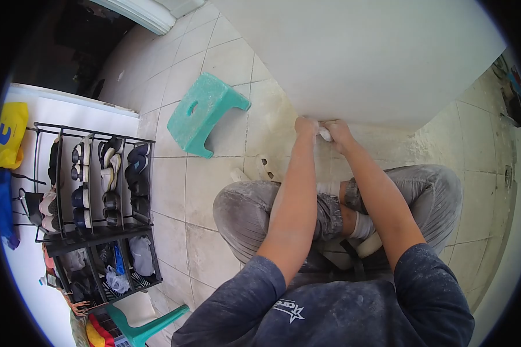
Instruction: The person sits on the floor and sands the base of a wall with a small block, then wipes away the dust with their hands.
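Note:
My left hand [307, 125] is closed at the foot of the white wall [376, 63], its fingers mostly hidden from above. Right beside it, my right hand [338, 134] is closed around a small white object [325, 134], which shows between the two hands. Its kind is too small and covered to make out. Whether the left fingers also grip it is hidden. Both hands are low, close to the tiled floor [214, 185], and pale dust coats the fingers, sleeves and trousers.
A green plastic stool [200, 110] stands to the left, with another green stool [147, 329] at the lower left. A black rack [69, 246] holds several shoes and bags. A yellow bag [11, 136] hangs beside it. White dust lies along the wall's base.

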A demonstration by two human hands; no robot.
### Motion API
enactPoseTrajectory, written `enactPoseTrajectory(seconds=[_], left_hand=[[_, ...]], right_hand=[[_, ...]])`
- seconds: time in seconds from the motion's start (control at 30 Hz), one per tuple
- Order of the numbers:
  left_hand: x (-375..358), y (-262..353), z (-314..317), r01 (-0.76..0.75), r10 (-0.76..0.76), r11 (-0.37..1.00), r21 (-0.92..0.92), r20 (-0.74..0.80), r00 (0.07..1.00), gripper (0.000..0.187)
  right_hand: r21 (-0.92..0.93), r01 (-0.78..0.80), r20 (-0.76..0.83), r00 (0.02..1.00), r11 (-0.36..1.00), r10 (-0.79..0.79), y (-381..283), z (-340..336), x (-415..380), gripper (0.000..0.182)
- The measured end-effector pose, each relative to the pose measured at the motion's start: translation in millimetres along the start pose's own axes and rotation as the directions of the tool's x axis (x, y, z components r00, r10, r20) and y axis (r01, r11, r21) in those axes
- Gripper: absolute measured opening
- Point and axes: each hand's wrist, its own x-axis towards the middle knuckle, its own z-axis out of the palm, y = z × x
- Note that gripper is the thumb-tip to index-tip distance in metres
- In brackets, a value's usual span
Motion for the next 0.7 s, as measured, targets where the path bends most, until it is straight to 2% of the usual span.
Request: enactPoseTrajectory(seconds=[0.1, 0.17, 0.2, 0.27, 0.3, 0.37, 0.4, 0.47, 0.57, 0.67, 0.7], left_hand=[[4.4, 5.2, 4.3, -0.053, 0.053, 0.997, -0.063, 0.006, 0.999, 0.023], [-16.3, 20.9, -7.3, 0.031, -0.031, 1.0, 0.0, 0.049, 0.998, 0.023], [-13.6, 9.8, -3.8, 0.013, -0.017, 0.998, 0.067, 0.059, 0.998, 0.024], [5.0, -6.0, 5.9, -0.05, 0.037, 0.981, 0.185, 0.073, 0.997, 0.026], [-8.0, 6.6, -2.7, 0.022, -0.028, 0.995, 0.097, 0.07, 0.997, 0.027], [-48.4, 46.0, -21.7, 0.161, -0.154, 0.984, -0.072, 0.092, 0.984, 0.029], [-40.2, 40.8, -17.9, 0.115, -0.109, 0.99, -0.082, 0.073, 0.991, 0.029], [-15.8, 19.4, -4.9, 0.028, -0.024, 0.994, -0.102, 0.037, 0.999, 0.028], [-9.3, 9.6, -1.6, 0.007, -0.02, 0.991, 0.134, 0.096, 0.995, 0.028], [5.7, -6.0, 6.8, 0.072, -0.07, 0.993, -0.091, 0.021, 0.997, 0.027], [0.9, -1.4, 3.7, 0.059, -0.056, 0.994, -0.092, 0.026, 0.998, 0.027]], right_hand=[[-0.092, 0.018, -0.048, 0.999, 0.996, -0.022, -12.1, 5.6, -13.2, 0.02], [-0.053, 0.009, -0.018, 1.0, 0.999, -0.01, -7.9, 0.4, -8.2, 0.019], [-0.033, 0.009, 0.002, 1.0, 0.999, -0.009, -5.2, -0.4, -6.5, 0.019], [-0.027, 0.022, -0.076, 0.997, 0.999, -0.024, 0.6, -0.1, -2.0, 0.02], [-0.022, 0.027, -0.114, 0.993, 0.999, -0.03, 5.2, 0.4, 0.8, 0.02], [-0.025, 0.022, -0.032, 0.999, 0.999, -0.023, 9.6, -4.3, 7.4, 0.024], [-0.027, 0.024, 0.003, 1.0, 0.999, -0.023, 6.6, -7.2, 10.0, 0.025], [-0.054, 0.039, -0.04, 0.998, 0.998, -0.042, -9.6, 2.5, -7.5, 0.026], [-0.063, -0.036, -0.063, 0.998, 0.997, 0.032, -4.0, 1.5, -11.5, 0.026], [-0.089, -0.033, 0.002, 0.999, 0.996, 0.033, -3.6, -2.5, 0.1, 0.027], [-0.099, -0.026, 0.032, 0.999, 0.995, 0.029, -0.8, -3.1, 1.1, 0.028]])
